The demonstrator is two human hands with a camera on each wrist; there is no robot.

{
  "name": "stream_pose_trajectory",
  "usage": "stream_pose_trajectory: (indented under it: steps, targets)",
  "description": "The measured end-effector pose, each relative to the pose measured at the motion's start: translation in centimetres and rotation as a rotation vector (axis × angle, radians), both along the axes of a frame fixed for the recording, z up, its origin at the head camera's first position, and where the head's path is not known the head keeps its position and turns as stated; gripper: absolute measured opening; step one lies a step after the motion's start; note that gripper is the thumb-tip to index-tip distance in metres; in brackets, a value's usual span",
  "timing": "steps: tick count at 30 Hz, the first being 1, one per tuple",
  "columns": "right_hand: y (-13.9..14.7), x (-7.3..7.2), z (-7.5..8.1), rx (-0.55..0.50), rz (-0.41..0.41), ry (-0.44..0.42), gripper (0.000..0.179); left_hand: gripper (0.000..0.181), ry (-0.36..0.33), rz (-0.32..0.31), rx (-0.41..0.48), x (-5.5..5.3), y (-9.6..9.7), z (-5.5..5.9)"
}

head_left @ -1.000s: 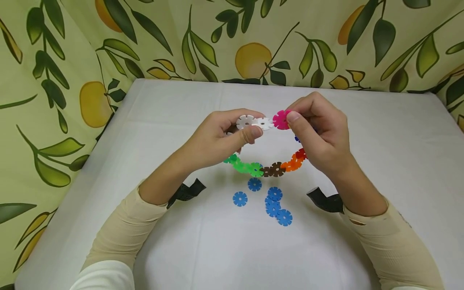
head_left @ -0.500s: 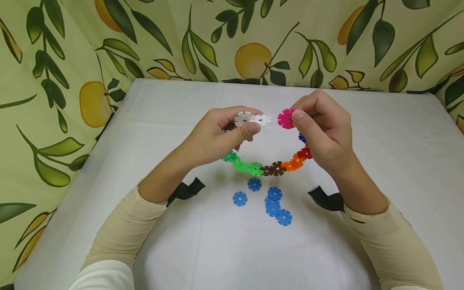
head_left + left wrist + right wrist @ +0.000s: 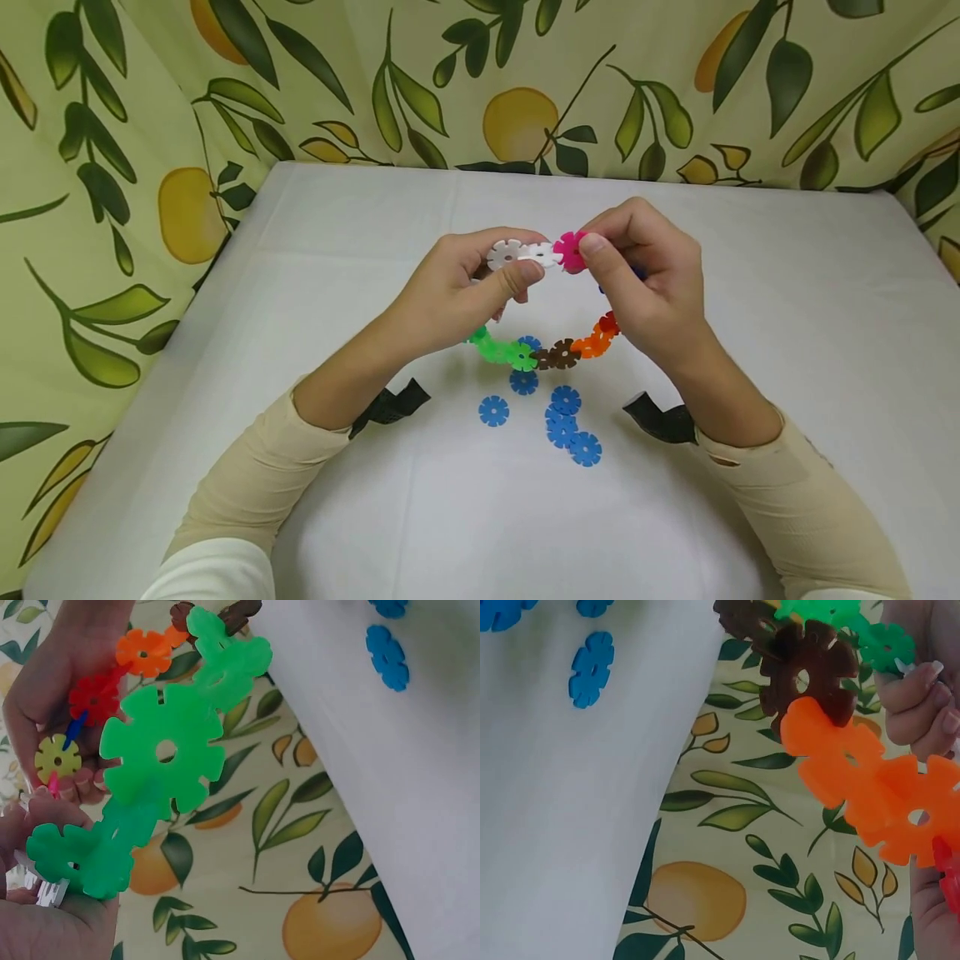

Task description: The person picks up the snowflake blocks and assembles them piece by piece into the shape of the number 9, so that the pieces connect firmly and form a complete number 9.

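A chain of notched plastic snowflake discs hangs in a loop between both hands. My left hand (image 3: 480,287) pinches its white end discs (image 3: 505,255) between thumb and fingers. With thumb and forefinger, my right hand (image 3: 652,283) pinches the pink disc (image 3: 570,252) at the other end; its edge meets the outer white disc. Below hang light green discs (image 3: 522,357), brown discs (image 3: 564,354), orange discs (image 3: 592,343) and a red disc (image 3: 608,323). The left wrist view also shows a yellow disc (image 3: 49,757), a dark blue disc (image 3: 73,733) and darker green discs (image 3: 82,862).
Several loose blue discs (image 3: 561,427) lie on the white-covered table (image 3: 450,517) below the chain, some overlapping. A leaf-and-fruit patterned cloth (image 3: 420,83) stands behind the table. Black wrist mounts (image 3: 663,418) stick out inward from both forearms.
Half a second ago the pink disc was drawn away from the white one, leaving a gap. Since then my right hand has moved left, and the two discs meet at their edges.
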State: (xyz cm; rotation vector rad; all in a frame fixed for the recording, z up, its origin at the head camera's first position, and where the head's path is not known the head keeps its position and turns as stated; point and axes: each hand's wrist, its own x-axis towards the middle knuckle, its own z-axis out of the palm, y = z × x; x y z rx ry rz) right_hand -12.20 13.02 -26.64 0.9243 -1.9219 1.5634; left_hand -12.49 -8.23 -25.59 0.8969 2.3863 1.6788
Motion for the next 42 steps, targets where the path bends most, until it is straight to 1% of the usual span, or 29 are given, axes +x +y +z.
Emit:
stream_pose_trajectory:
  steps: [1,3,6,8,11,13,16,18,20,22,24,25,27,30,32,33,34,36,37,39,40,41,42]
  targets:
    - [0.0,0.0,0.0,-0.006,0.004,-0.005,0.012,0.033,-0.001,0.002,0.001,0.1,0.0,0.0]
    - [-0.1,0.0,0.1,-0.038,0.040,-0.022,0.013,0.033,-0.003,0.006,0.003,0.2,0.1,0.0]
    - [-0.3,0.1,0.2,-0.075,0.077,-0.039,0.015,0.032,0.001,0.006,0.025,0.4,0.2,-0.1]
    - [-0.5,0.1,0.2,-0.092,0.086,-0.042,0.016,0.031,0.002,0.001,0.040,0.4,0.2,-0.1]
    - [-0.6,0.2,0.1,-0.079,0.051,-0.044,0.015,0.031,0.002,-0.005,0.019,0.4,0.1,0.0]
    - [-0.6,0.1,0.0,-0.035,0.029,-0.066,0.014,0.032,-0.002,-0.010,-0.023,0.2,-0.2,0.2]
    - [-0.3,-0.2,0.1,0.075,0.026,-0.118,0.010,0.031,-0.015,-0.023,-0.092,-0.3,-0.9,0.5]
    - [0.1,-0.5,0.3,0.163,0.040,-0.146,0.006,0.032,-0.013,-0.040,-0.113,-0.7,-1.4,0.6]
    - [0.6,-0.7,0.5,0.234,0.055,-0.154,0.004,0.035,-0.010,-0.056,-0.116,-1.0,-1.7,0.6]
    - [1.0,-0.9,0.7,0.266,0.076,-0.164,0.006,0.040,0.005,-0.059,-0.124,-1.3,-1.9,0.6]
    - [1.3,-1.0,0.9,0.264,0.075,-0.180,0.007,0.047,0.012,-0.046,-0.142,-1.5,-2.1,0.8]
    - [1.5,-1.0,1.0,0.238,0.081,-0.204,0.008,0.050,0.009,-0.034,-0.154,-1.6,-2.3,0.8]
    - [1.9,-1.2,1.1,0.153,0.088,-0.277,0.008,0.057,0.002,-0.012,-0.180,-2.0,-2.8,0.9]
    - [2.5,-1.6,1.1,-0.015,0.084,-0.405,0.009,0.065,-0.073,-0.006,-0.199,-2.9,-3.6,0.8]
    - [3.0,-2.1,0.9,-0.148,0.109,-0.495,0.010,0.068,-0.132,-0.013,-0.200,-3.3,-4.0,0.6]
    - [3.2,-2.3,0.8,-0.211,0.127,-0.535,0.010,0.066,-0.158,-0.014,-0.191,-3.5,-4.0,0.5]
    - [3.4,-2.5,0.7,-0.277,0.154,-0.579,0.011,0.066,-0.183,-0.019,-0.164,-3.7,-4.0,0.4]
    - [3.6,-2.8,0.6,-0.402,0.211,-0.660,0.010,0.065,-0.224,-0.015,-0.071,-3.8,-3.8,0.3]
    - [3.7,-2.9,0.5,-0.458,0.242,-0.694,0.011,0.062,-0.247,-0.012,-0.001,-3.9,-3.6,0.2]
    - [3.7,-3.0,0.5,-0.544,0.285,-0.741,0.013,0.058,-0.270,0.006,0.151,-4.0,-3.2,0.2]
    - [3.7,-3.1,0.4,-0.571,0.296,-0.750,0.014,0.062,-0.262,0.036,0.218,-4.0,-3.0,0.2]
    - [3.6,-3.1,0.4,-0.588,0.299,-0.749,0.014,0.063,-0.216,0.080,0.269,-4.0,-2.8,0.1]
    - [3.4,-3.1,0.3,-0.591,0.294,-0.736,0.015,0.063,-0.126,0.129,0.299,-4.1,-2.6,-0.1]
